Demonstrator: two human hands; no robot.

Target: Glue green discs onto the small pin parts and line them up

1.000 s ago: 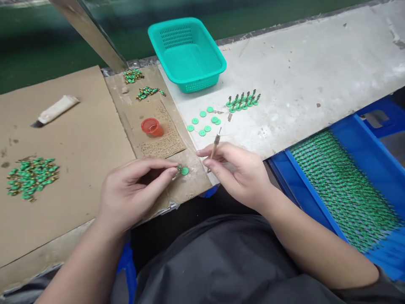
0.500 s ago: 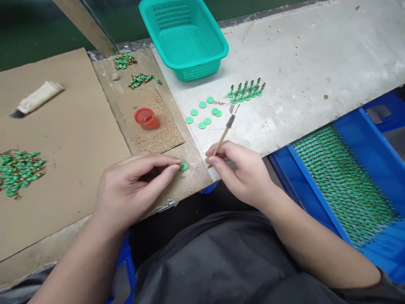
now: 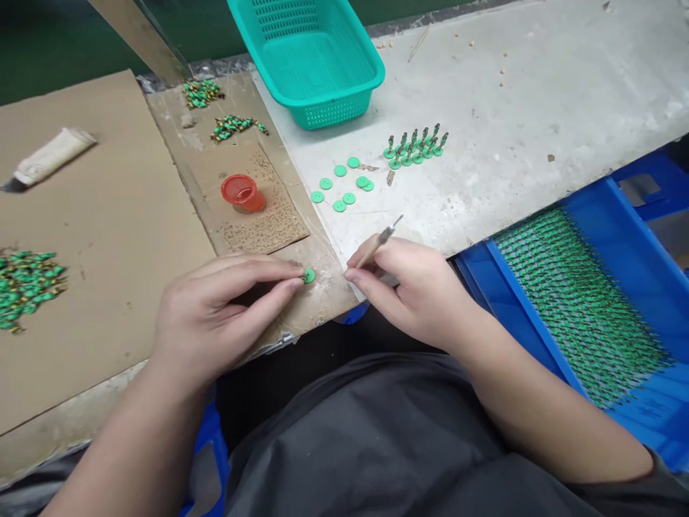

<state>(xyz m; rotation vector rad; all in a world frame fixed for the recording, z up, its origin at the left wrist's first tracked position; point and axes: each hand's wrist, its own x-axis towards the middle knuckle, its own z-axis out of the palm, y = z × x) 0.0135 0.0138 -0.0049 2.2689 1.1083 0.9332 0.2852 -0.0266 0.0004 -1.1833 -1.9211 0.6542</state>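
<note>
My left hand is closed at the table's front edge, thumb and forefinger pinching a small figurine on a round green base. Most of the figurine is hidden by the fingertips. To the right, my right hand grips a thin wooden stick tool with a dark wrapped end and a fine metal tip, which points up and away from the figurine. Loose green discs lie beyond the hands. Behind them, several dark figurines stand upright on green bases.
A red cup of liquid stands on speckled cardboard. Piles of green-and-yellow pieces lie left, near a white tube. A teal basket sits at the back. At right, a blue crate holds rows of figurines.
The stick in my right hand has tilted over to the right, its tip lower than before. My left hand keeps its pinch on the figurine. The whole view has shifted slightly.
</note>
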